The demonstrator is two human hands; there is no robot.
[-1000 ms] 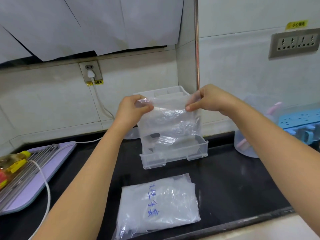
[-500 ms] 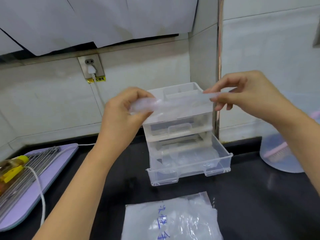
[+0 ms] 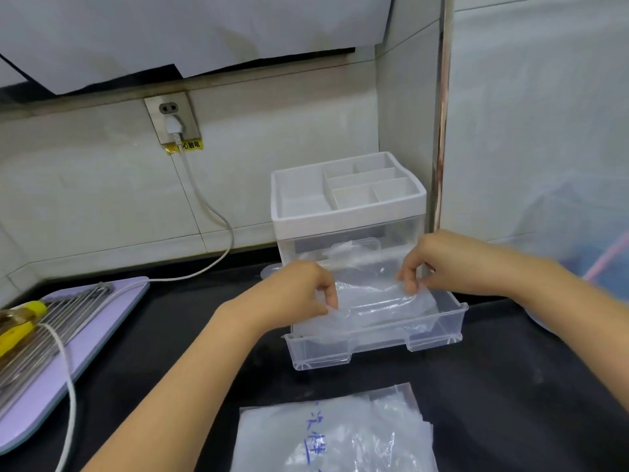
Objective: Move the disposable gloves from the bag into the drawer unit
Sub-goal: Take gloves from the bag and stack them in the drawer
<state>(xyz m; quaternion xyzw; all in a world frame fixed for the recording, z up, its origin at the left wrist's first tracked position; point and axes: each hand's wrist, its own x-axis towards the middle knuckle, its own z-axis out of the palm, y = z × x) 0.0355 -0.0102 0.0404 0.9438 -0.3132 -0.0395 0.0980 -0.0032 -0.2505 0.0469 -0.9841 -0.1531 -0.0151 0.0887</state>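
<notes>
A clear plastic drawer unit [image 3: 347, 219] with a white divided top stands on the black counter, its bottom drawer [image 3: 374, 342] pulled out toward me. A folded clear disposable glove [image 3: 374, 303] lies across the open drawer, on other clear plastic. My left hand [image 3: 292, 294] pinches the glove's left end over the drawer. My right hand [image 3: 439, 264] pinches its right end. The clear bag [image 3: 333, 437] with blue writing lies flat on the counter in front of the drawer, more gloves inside it.
A lilac tray [image 3: 112, 311] with metal rods and a yellow-capped bottle [image 3: 20, 321] sits at the left. A white cable [image 3: 211, 212] runs from the wall socket [image 3: 172, 122] across the tray. A translucent container [image 3: 578, 240] stands at the right, beyond a metal post [image 3: 442, 114].
Both hands have come down from in front of the unit's top to the open bottom drawer, bringing the folded glove with them. The camera has moved closer and lower.
</notes>
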